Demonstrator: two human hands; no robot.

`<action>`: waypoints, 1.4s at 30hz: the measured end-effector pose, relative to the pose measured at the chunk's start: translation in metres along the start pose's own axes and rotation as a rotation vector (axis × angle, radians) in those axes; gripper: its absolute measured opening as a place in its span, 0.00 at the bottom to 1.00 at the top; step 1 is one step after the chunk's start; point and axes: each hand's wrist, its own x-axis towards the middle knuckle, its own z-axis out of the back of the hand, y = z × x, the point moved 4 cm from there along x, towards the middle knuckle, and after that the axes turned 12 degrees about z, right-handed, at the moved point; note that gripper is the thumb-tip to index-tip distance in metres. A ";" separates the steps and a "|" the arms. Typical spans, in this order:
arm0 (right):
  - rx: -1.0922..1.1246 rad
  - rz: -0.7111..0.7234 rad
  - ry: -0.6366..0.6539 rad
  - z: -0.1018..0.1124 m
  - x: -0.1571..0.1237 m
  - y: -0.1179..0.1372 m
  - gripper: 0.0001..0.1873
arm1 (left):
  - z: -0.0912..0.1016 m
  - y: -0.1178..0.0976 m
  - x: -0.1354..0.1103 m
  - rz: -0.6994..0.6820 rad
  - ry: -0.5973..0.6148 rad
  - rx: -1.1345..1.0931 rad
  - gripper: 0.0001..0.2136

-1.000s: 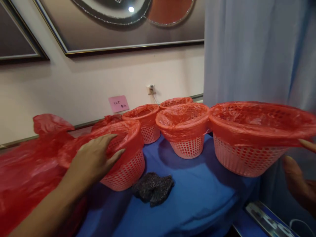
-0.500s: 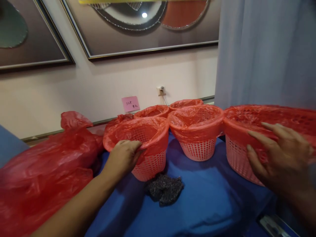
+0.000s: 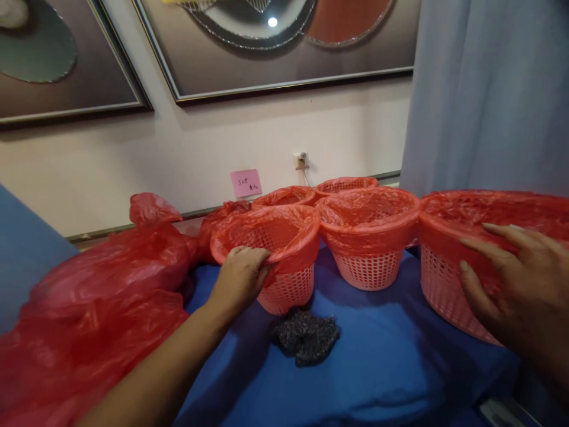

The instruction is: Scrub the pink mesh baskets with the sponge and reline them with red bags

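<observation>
My left hand (image 3: 244,270) grips the near rim of a pink plastic basket (image 3: 291,290) lined with a red plastic bag. The basket stands at a slight tilt, and a crumpled dark grey speckled cloth (image 3: 306,337) lies in front of it. At the right, my right hand (image 3: 520,284) is spread with its fingers apart, by the near side of a wider pink basket (image 3: 438,284) that is also bag-lined. Whether its fingertips touch that basket I cannot tell. A smaller lined basket (image 3: 367,267) sits between the two.
Two more lined baskets, one of them the far basket (image 3: 347,185), stand behind. Bulging red plastic bags (image 3: 115,284) fill the left side. Blue cloth (image 3: 355,362) covers the table. A pink note (image 3: 246,182) and a wall socket (image 3: 301,160) are on the wall; a curtain (image 3: 484,95) hangs right.
The view has shifted, so everything sits a little further right. The gripped basket has moved slightly back from the dark cloth with my left hand on its rim. My right hand stays spread.
</observation>
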 end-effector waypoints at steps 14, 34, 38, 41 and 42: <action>0.832 -0.240 0.129 -0.050 -0.045 0.146 0.15 | 0.001 0.003 -0.099 0.090 -0.483 -0.414 0.14; 0.954 -0.260 -0.454 -0.017 0.094 0.144 0.53 | 0.073 0.009 -0.087 0.111 -0.689 -0.496 0.44; 0.937 -0.223 -0.454 -0.032 0.129 0.135 0.54 | 0.079 0.022 -0.055 0.256 -0.699 -0.536 0.44; 0.859 -0.342 -0.297 -0.066 0.149 0.124 0.53 | 0.074 0.045 -0.026 0.470 -0.566 -0.613 0.46; 0.849 -0.387 -0.249 -0.077 0.154 0.121 0.53 | 0.072 0.051 -0.019 0.507 -0.525 -0.634 0.48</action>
